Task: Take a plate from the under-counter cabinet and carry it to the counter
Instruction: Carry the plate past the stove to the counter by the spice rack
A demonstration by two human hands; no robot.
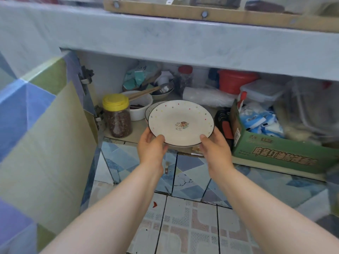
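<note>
Head view: both hands, left hand (150, 143) and right hand (214, 145), grasp the white dotted ceramic plate (180, 122) at the cabinet mouth; the blue-grey counter (165, 33) awaits.

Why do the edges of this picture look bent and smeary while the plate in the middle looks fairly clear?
Head view: a wide-angle lens bows the counter edge and stretches the forearms; the plate, held by the left hand and right hand, sits near the centre and stays fairly sharp; the open cabinet door and the far right of the cabinet are blurred; lighting is soft daylight, without harsh glare.
</note>
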